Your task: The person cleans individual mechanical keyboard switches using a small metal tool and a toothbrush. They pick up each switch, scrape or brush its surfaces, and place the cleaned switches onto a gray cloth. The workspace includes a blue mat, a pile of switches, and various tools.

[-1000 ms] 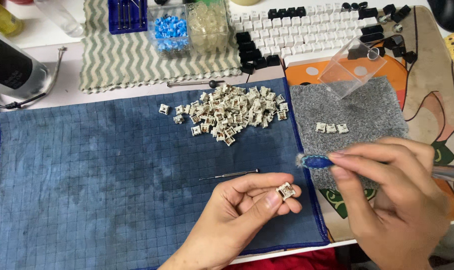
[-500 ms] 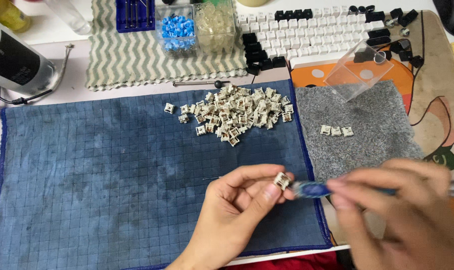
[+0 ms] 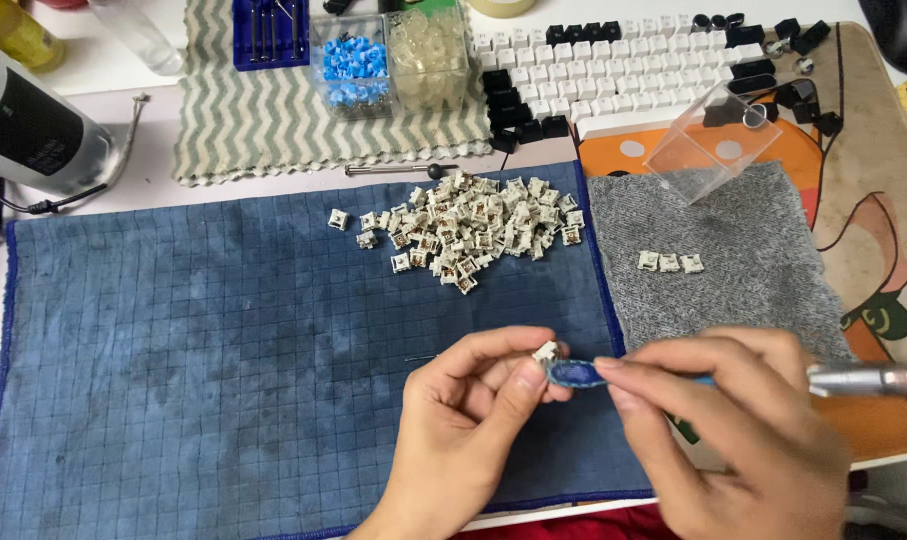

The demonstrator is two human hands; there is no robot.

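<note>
While I view from the head camera, I log:
Left hand: pinched shut on small switch, over blue mat, below switch pile.
Right hand: clamped on brush, tip touching switch.
Handling: light, rigid, slippery; I judge side walls the safest hold.

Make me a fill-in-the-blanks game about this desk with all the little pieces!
1. The left hand pinches one small white ____ between its fingertips.
2. The right hand holds a brush whose tip is coloured ____.
3. The big pile of switches lies on the ____ cloth.
4. On the grey cloth lie ____ switches in a row.

Missing words: switch; blue; blue; three
</note>
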